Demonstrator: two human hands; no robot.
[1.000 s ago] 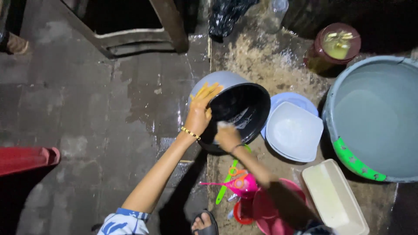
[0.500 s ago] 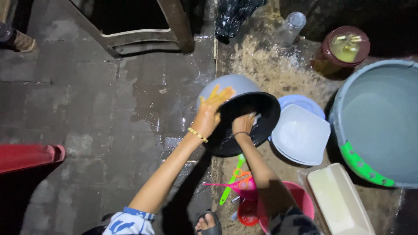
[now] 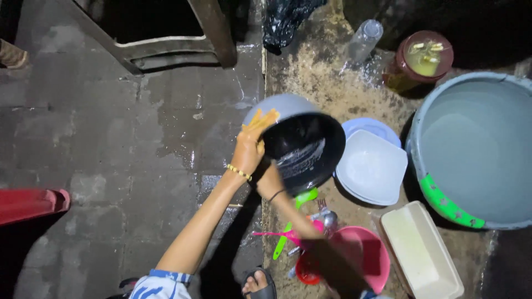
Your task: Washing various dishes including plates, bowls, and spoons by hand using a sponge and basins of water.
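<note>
The left hand (image 3: 247,149) is gripping the rim of a round black pot with a grey outside (image 3: 302,147), fingers closed around its edge, and is holding it tilted above the wet ground, its dark inside shining with soapy water. The right hand (image 3: 270,181) is pressing at the pot's lower rim, but I cannot tell how its fingers are closed. Beside the pot a white square plastic bowl (image 3: 372,167) is sitting in a pale blue round bowl (image 3: 370,125), a large grey basin (image 3: 476,149) is holding water, and a pink round bowl (image 3: 363,256) is lying near a cream rectangular plastic box (image 3: 422,252).
</note>
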